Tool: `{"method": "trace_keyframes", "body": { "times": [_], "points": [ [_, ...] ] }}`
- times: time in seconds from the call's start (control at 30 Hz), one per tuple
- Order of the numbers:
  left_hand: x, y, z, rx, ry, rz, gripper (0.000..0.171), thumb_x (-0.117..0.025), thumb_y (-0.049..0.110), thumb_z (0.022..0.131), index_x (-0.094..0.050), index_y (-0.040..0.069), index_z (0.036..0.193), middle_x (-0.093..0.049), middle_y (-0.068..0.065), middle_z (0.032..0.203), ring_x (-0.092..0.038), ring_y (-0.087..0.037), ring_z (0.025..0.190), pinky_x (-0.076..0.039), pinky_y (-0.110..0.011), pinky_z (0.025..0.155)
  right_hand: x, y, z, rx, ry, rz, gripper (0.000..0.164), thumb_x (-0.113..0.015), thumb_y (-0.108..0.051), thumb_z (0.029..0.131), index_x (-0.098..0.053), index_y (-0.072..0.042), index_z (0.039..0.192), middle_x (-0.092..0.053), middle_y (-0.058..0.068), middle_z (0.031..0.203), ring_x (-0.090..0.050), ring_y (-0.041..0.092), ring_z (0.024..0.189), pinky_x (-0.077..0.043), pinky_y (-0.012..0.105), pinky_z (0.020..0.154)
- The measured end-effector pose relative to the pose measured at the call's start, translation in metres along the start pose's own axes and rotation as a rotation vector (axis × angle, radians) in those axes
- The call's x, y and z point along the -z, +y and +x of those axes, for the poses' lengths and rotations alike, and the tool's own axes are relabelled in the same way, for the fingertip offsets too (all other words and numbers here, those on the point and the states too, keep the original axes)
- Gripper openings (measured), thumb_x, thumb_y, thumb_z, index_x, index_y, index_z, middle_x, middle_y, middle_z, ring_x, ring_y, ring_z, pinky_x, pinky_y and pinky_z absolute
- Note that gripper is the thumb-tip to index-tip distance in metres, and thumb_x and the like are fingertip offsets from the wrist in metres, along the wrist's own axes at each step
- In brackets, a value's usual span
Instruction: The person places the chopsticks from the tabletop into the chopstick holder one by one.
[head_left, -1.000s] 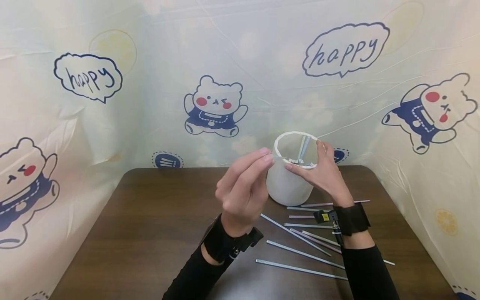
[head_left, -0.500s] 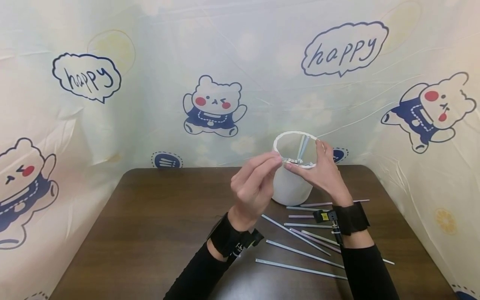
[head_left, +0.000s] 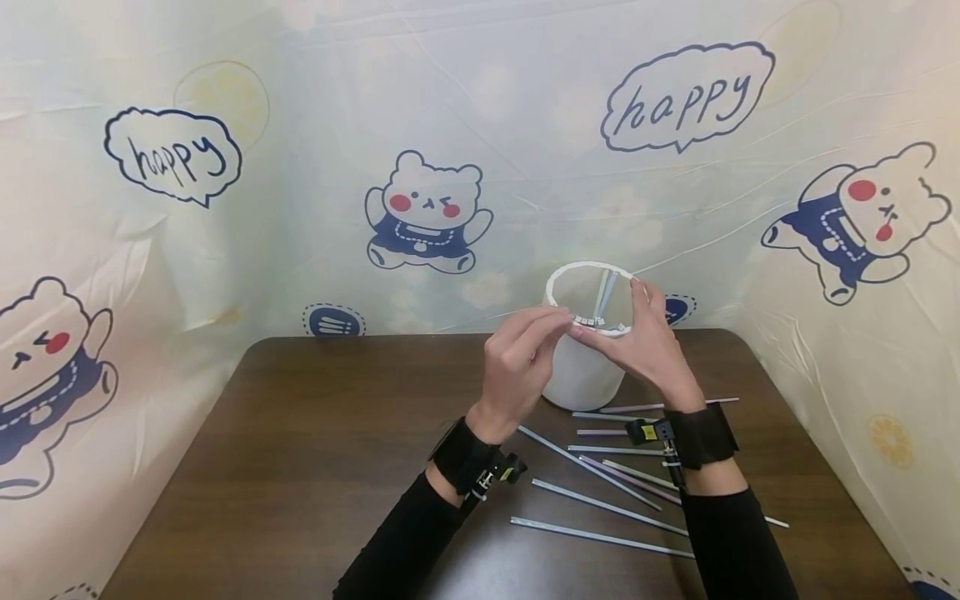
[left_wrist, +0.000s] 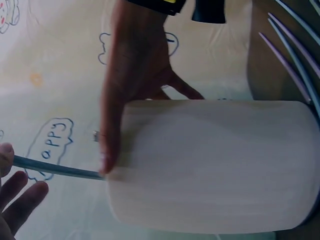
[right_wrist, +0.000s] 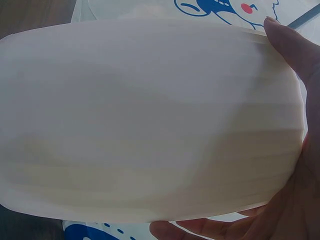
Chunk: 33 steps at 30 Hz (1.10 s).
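Note:
A white container (head_left: pixel 583 375), round-mouthed and tall-sided, stands near the back of the table. My right hand (head_left: pixel 654 346) grips its rim, thumb on the near side and fingers on the far side. My left hand (head_left: pixel 517 358) pinches a thin blue stick (left_wrist: pixel 60 169) by one end. In the left wrist view the stick's other end meets the container's rim beside the right thumb. Blue sticks (head_left: pixel 608 296) lean inside the mouth, with small pale ends bunched low inside the near rim. The right wrist view is mostly filled by the container's wall (right_wrist: pixel 150 120).
Several thin blue and purple sticks lie on the brown table (head_left: pixel 315 467), among them a blue stick (head_left: pixel 600 537) in front and a purple stick (left_wrist: pixel 285 67) near the container's base. A patterned cloth (head_left: pixel 315 250) hangs behind and at both sides.
My left hand has moved right with the blue stick, up to the container's near rim. The right hand keeps its grip in the same place.

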<state>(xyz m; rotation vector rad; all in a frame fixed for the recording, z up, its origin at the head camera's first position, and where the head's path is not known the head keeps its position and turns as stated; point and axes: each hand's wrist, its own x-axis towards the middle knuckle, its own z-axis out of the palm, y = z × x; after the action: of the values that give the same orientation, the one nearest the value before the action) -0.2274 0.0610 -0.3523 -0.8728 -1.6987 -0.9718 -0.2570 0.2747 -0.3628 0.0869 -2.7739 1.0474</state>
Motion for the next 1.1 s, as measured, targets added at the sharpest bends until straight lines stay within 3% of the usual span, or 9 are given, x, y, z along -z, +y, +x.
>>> {"method": "trace_keyframes", "body": {
  "times": [0.2,0.47,0.93,1.1],
  "points": [
    [-0.008,-0.012,-0.01,0.051,-0.083,0.067,0.013,-0.069,0.009,0.096,-0.078,0.006,0.105,-0.079,-0.006,0.104,-0.07,-0.019,0.099,-0.057,-0.024,0.094,-0.001,0.0,0.001,0.003,-0.001,-0.002,0.125,-0.075,-0.07,0.077,-0.006,-0.013,0.164,-0.007,0.02,0.168,-0.042,0.049,0.133,-0.048,0.07,0.096],
    [-0.014,-0.02,-0.013,0.125,-0.17,0.116,0.017,-0.063,0.011,0.101,-0.077,0.009,0.111,-0.079,-0.004,0.111,-0.068,-0.017,0.099,-0.056,-0.023,0.092,0.001,0.0,0.001,-0.005,-0.008,-0.006,0.128,-0.074,-0.073,0.076,-0.005,-0.012,0.164,-0.006,0.02,0.169,-0.039,0.05,0.138,-0.045,0.071,0.099],
    [-0.019,-0.029,-0.019,0.231,-0.378,0.098,0.041,-0.057,-0.011,0.094,-0.07,0.012,0.126,-0.071,-0.006,0.129,-0.061,-0.022,0.114,-0.054,-0.029,0.097,0.001,-0.002,0.0,-0.006,-0.009,-0.006,0.128,-0.076,-0.071,0.076,-0.005,-0.011,0.164,-0.006,0.022,0.168,-0.039,0.051,0.138,-0.045,0.073,0.098],
    [-0.016,-0.032,-0.015,0.257,-0.392,0.093,0.042,-0.057,-0.011,0.094,-0.068,0.011,0.128,-0.064,-0.011,0.134,-0.058,-0.026,0.12,-0.055,-0.034,0.097,0.001,-0.002,0.0,0.004,-0.005,-0.006,0.126,-0.076,-0.068,0.077,-0.006,-0.011,0.164,-0.008,0.022,0.167,-0.041,0.051,0.135,-0.047,0.073,0.096]
  ]
}}
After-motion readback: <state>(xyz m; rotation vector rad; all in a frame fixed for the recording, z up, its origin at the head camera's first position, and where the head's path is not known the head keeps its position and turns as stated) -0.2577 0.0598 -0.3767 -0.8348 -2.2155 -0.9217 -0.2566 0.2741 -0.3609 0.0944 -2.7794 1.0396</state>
